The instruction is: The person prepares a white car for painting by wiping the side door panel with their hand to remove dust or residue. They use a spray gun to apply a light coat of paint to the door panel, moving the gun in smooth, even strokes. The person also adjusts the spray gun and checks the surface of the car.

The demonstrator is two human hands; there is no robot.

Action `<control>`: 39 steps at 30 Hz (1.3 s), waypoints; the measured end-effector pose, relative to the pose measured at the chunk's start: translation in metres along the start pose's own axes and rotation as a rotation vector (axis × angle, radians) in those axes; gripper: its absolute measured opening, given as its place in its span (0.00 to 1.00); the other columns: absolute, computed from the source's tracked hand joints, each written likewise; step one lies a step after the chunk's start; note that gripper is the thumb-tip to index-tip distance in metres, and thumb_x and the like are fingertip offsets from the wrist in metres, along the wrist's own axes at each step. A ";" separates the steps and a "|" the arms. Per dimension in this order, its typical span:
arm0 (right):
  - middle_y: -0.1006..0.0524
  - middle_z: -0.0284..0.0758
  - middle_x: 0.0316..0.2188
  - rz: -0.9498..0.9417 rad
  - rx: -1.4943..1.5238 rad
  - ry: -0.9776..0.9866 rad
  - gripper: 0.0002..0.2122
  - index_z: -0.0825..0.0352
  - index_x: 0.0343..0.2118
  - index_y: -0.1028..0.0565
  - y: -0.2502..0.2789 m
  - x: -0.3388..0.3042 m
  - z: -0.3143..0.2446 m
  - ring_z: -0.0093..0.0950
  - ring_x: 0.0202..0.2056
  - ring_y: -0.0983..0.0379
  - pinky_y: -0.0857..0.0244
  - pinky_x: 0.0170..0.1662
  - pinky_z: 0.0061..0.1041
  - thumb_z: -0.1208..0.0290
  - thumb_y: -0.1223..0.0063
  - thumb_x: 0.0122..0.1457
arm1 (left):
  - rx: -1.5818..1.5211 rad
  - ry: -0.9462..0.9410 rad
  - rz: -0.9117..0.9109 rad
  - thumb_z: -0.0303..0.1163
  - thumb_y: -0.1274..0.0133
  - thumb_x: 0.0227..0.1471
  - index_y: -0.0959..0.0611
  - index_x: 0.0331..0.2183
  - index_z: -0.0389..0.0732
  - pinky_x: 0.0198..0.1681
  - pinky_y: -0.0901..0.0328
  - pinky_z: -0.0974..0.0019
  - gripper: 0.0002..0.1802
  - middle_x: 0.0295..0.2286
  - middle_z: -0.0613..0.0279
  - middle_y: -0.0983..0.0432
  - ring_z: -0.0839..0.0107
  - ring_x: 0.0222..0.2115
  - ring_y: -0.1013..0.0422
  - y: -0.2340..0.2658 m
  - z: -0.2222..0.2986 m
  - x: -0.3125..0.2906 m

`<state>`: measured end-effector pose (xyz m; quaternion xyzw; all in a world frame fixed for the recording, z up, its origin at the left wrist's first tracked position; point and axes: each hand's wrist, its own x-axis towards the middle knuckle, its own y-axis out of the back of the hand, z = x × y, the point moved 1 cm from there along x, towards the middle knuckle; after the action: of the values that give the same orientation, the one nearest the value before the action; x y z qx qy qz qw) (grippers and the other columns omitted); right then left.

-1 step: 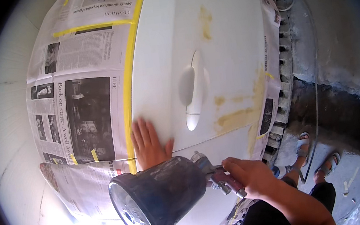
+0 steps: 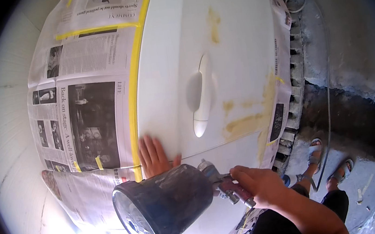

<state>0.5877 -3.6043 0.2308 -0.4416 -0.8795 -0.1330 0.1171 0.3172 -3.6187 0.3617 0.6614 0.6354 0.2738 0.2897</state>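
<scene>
Flat on the white car door lies my left hand, its fingers stretched out beside the yellow masking tape. The wrist is hidden behind the dark cup of the spray gun. My right hand is closed around the grip of that spray gun, whose big dark cup tilts to the left. Above the gun, the white door handle stands out from the panel. Yellowish filler patches mark the door to its right.
Newspaper sheets cover the car's left part, held by tape. A pale hose runs down the right side over the concrete floor. A dark trench with a broken edge lies there, near my sandalled feet.
My left hand has slid a little toward me along the door, beside the tape. The spray gun in my right hand has shifted very slightly to the left.
</scene>
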 end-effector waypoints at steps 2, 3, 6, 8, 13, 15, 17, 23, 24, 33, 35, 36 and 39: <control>0.25 0.37 0.36 0.030 0.020 0.023 0.20 0.66 0.46 0.32 0.003 0.002 -0.007 0.37 0.28 0.24 0.30 0.27 0.33 0.69 0.41 0.50 | 0.078 -0.106 0.092 0.49 0.46 0.48 0.44 0.59 0.27 0.64 0.60 0.43 0.48 0.60 0.32 0.54 0.38 0.63 0.60 -0.013 -0.012 -0.025; 0.26 0.36 0.35 0.048 0.025 0.031 0.20 0.66 0.47 0.34 0.006 0.004 -0.008 0.37 0.27 0.25 0.31 0.26 0.34 0.67 0.42 0.52 | 0.041 -0.071 0.031 0.49 0.46 0.48 0.44 0.59 0.27 0.64 0.60 0.43 0.48 0.60 0.31 0.55 0.37 0.63 0.60 -0.017 -0.013 -0.016; 0.24 0.38 0.39 0.052 -0.035 0.006 0.20 0.66 0.46 0.31 0.015 0.013 -0.012 0.38 0.29 0.23 0.29 0.28 0.32 0.72 0.41 0.50 | -0.046 -0.020 -0.015 0.51 0.46 0.48 0.45 0.60 0.27 0.64 0.62 0.44 0.50 0.61 0.32 0.58 0.38 0.63 0.61 0.011 0.008 0.080; 0.23 0.39 0.40 0.041 -0.066 -0.014 0.19 0.66 0.46 0.30 0.017 0.016 -0.013 0.38 0.30 0.22 0.28 0.28 0.31 0.74 0.40 0.49 | 0.029 0.021 0.044 0.57 0.53 0.52 0.46 0.61 0.30 0.66 0.67 0.48 0.49 0.63 0.41 0.58 0.44 0.65 0.64 0.003 0.022 0.140; 0.22 0.39 0.38 0.054 -0.053 -0.002 0.17 0.66 0.44 0.29 0.021 0.013 -0.025 0.39 0.29 0.23 0.28 0.28 0.31 0.73 0.41 0.51 | 0.106 0.080 0.130 0.56 0.61 0.57 0.47 0.63 0.36 0.66 0.67 0.50 0.43 0.64 0.52 0.58 0.51 0.66 0.66 0.001 0.027 0.198; 0.22 0.39 0.38 0.072 -0.053 -0.046 0.16 0.66 0.43 0.29 0.023 0.010 -0.016 0.39 0.29 0.23 0.28 0.28 0.31 0.72 0.41 0.51 | 0.053 0.124 0.060 0.55 0.59 0.56 0.47 0.63 0.36 0.66 0.67 0.48 0.43 0.65 0.52 0.59 0.50 0.66 0.66 -0.002 0.041 0.173; 0.22 0.38 0.38 0.099 -0.044 -0.074 0.15 0.65 0.43 0.28 0.032 0.009 -0.012 0.39 0.29 0.23 0.28 0.27 0.31 0.71 0.41 0.51 | -0.002 0.183 0.026 0.54 0.54 0.54 0.45 0.62 0.35 0.65 0.68 0.44 0.45 0.64 0.48 0.59 0.47 0.65 0.65 -0.002 0.042 0.116; 0.22 0.38 0.35 0.085 -0.087 -0.105 0.13 0.65 0.41 0.28 0.039 0.006 -0.012 0.38 0.25 0.24 0.30 0.25 0.32 0.70 0.43 0.53 | 0.265 0.133 0.106 0.55 0.52 0.53 0.43 0.60 0.29 0.62 0.56 0.38 0.46 0.60 0.36 0.50 0.41 0.63 0.55 0.001 0.016 0.009; 0.22 0.38 0.34 0.082 -0.103 -0.111 0.13 0.65 0.41 0.28 0.038 0.009 -0.010 0.38 0.24 0.24 0.30 0.25 0.32 0.70 0.43 0.53 | 0.196 0.160 0.124 0.56 0.53 0.53 0.43 0.60 0.28 0.63 0.57 0.40 0.47 0.60 0.35 0.51 0.42 0.63 0.56 0.006 0.021 0.016; 0.24 0.38 0.37 0.074 -0.185 -0.100 0.18 0.68 0.44 0.30 0.064 0.045 0.022 0.38 0.26 0.24 0.30 0.26 0.33 0.71 0.43 0.50 | 0.001 -0.129 0.088 0.53 0.47 0.50 0.45 0.61 0.32 0.65 0.65 0.46 0.48 0.63 0.47 0.55 0.47 0.65 0.62 0.009 0.046 0.233; 0.25 0.39 0.40 0.047 -0.175 -0.133 0.22 0.68 0.47 0.32 0.073 0.047 0.024 0.37 0.29 0.23 0.29 0.29 0.32 0.70 0.43 0.47 | -0.046 -0.143 -0.010 0.51 0.38 0.39 0.44 0.62 0.36 0.64 0.64 0.42 0.55 0.64 0.50 0.56 0.47 0.65 0.62 0.009 0.047 0.216; 0.26 0.39 0.41 0.028 -0.153 -0.150 0.25 0.68 0.48 0.33 0.076 0.047 0.025 0.37 0.31 0.23 0.29 0.30 0.34 0.72 0.41 0.45 | -0.021 -0.120 -0.077 0.51 0.36 0.36 0.44 0.62 0.37 0.64 0.64 0.41 0.57 0.64 0.51 0.56 0.47 0.65 0.62 0.017 0.053 0.200; 0.26 0.39 0.42 -0.069 -0.131 -0.170 0.27 0.68 0.49 0.34 0.072 0.044 0.022 0.38 0.32 0.23 0.29 0.31 0.34 0.73 0.40 0.43 | 0.030 -0.071 -0.100 0.52 0.32 0.27 0.44 0.62 0.39 0.63 0.62 0.37 0.64 0.64 0.50 0.58 0.47 0.65 0.62 0.022 0.060 0.192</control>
<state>0.6186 -3.5224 0.2338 -0.4274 -0.8903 -0.1566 0.0084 0.3844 -3.4299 0.3359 0.6425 0.6610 0.2257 0.3152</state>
